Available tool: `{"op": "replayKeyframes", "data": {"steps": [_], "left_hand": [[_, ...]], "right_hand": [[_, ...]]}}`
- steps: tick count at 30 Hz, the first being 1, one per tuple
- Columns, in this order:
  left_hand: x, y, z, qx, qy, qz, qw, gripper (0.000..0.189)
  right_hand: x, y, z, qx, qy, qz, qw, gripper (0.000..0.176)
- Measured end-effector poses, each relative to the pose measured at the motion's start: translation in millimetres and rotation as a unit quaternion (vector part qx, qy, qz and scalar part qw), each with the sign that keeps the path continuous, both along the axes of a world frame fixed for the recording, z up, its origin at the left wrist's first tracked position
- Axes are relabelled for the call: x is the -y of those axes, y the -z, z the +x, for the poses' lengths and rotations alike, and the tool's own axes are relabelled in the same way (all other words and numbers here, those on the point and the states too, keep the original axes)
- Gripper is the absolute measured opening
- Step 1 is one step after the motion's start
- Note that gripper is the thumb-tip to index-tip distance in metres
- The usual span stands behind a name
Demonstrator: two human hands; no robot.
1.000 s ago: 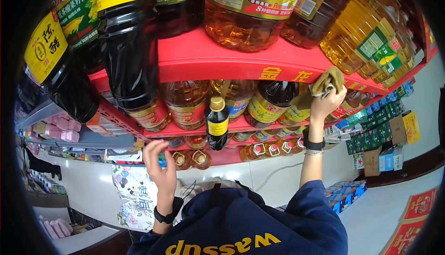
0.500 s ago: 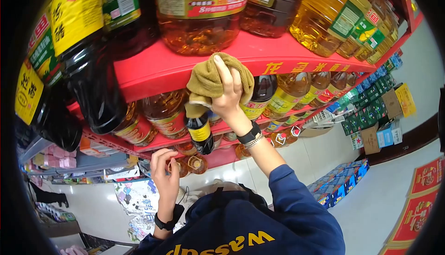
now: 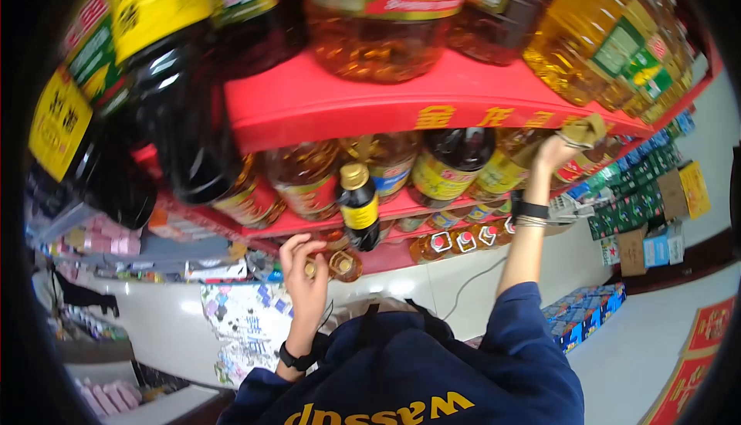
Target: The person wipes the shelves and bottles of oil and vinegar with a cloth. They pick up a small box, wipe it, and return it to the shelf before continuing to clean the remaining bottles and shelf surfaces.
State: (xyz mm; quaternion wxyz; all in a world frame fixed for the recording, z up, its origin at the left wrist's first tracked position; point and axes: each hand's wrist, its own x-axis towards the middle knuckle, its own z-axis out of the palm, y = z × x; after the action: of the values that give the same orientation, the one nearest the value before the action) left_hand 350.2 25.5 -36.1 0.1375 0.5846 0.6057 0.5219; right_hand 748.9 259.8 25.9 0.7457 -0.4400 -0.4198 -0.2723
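- A folded olive-brown cloth (image 3: 584,132) was held against the front edge (image 3: 293,132) of the red upper shelf, toward the far right end of its yellow lettering.
- The cloth was gripped by the right hand (image 3: 554,155), whose fingers were closed on it; the exact placing of the fingertips could not be told through the blur.
- Just below and behind that hand, a dark band (image 3: 530,209) and thin bracelets (image 3: 530,222) were worn on the wrist.
- Above and left of the right hand, the red shelf was lined with large oil bottles, among them an amber one (image 3: 378,50) and a golden one (image 3: 575,35).
- Below the shelf edge, left of the right hand, a row of labelled bottles was seen, including a dark one with a yellow-green label (image 3: 448,174).
- Well left of the cloth, a small dark bottle with a gold cap (image 3: 360,213) was seen upright in front of that row.
- The left hand (image 3: 305,274) was held below and left of the small bottle, with its fingers loosely bent and moderately parted.
- Just right of its fingers, a capped amber bottle (image 3: 345,266) was seen.
- Right of the right forearm, green cartons (image 3: 633,216) were stacked, and blue boxes (image 3: 584,313) were set lower down, on the floor.
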Motion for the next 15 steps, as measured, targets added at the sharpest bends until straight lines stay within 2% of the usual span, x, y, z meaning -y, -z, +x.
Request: {"op": "replayKeyframes", "data": {"steps": [1,2,3,5,6,7,8,9,10,11,12,13,14,15], "left_hand": [[4,2,-3,0.004,-0.005,-0.002,1.000,0.018],[7,11,-9,0.013,-0.005,-0.002,1.000,0.017],[10,15,-13,0.008,-0.012,-0.003,1.000,0.016],[16,23,-27,0.074,0.029,-0.033,0.996,0.016],[19,29,-39,0.147,0.069,-0.079,0.984,0.013],[24,19,-53,0.143,0.058,-0.085,0.984,0.013],[32,3,-72,0.272,0.174,-0.157,0.933,0.011],[40,-16,-91,0.393,0.282,-0.223,0.846,0.009],[48,-34,-118,0.343,0.394,-0.207,0.827,0.014],[63,-54,-133,0.347,0.462,-0.146,0.803,0.022],[69,-49,-149,0.353,0.599,-0.020,0.718,0.028],[59,-77,-168,0.260,0.771,-0.059,0.579,0.029],[72,-101,-174,0.236,0.769,-0.001,0.594,0.029],[82,-121,-183,0.196,0.768,0.006,0.610,0.029]], "right_hand": [[4,-1,-2,-0.027,-0.008,-0.002,1.000,0.029],[9,2,0,-0.052,-0.067,-0.024,0.996,0.030],[6,18,14,-0.158,-0.122,-0.065,0.978,0.031],[36,5,-22,-0.258,-0.202,-0.032,0.944,0.032],[44,14,-26,-0.289,-0.238,-0.030,0.927,0.032],[54,20,-33,-0.321,-0.273,-0.026,0.907,0.032],[67,29,-45,-0.332,-0.314,-0.011,0.889,0.031],[83,34,-68,-0.314,-0.288,-0.037,0.904,0.032],[94,46,-71,-0.314,-0.342,-0.059,0.884,0.032],[103,60,-73,-0.313,-0.395,-0.079,0.860,0.032],[116,78,-80,-0.317,-0.398,-0.083,0.857,0.032],[128,99,-87,-0.346,-0.418,-0.102,0.834,0.033],[140,114,-96,-0.373,-0.438,-0.120,0.809,0.033],[151,122,-110,-0.377,-0.440,-0.122,0.806,0.033]]}}
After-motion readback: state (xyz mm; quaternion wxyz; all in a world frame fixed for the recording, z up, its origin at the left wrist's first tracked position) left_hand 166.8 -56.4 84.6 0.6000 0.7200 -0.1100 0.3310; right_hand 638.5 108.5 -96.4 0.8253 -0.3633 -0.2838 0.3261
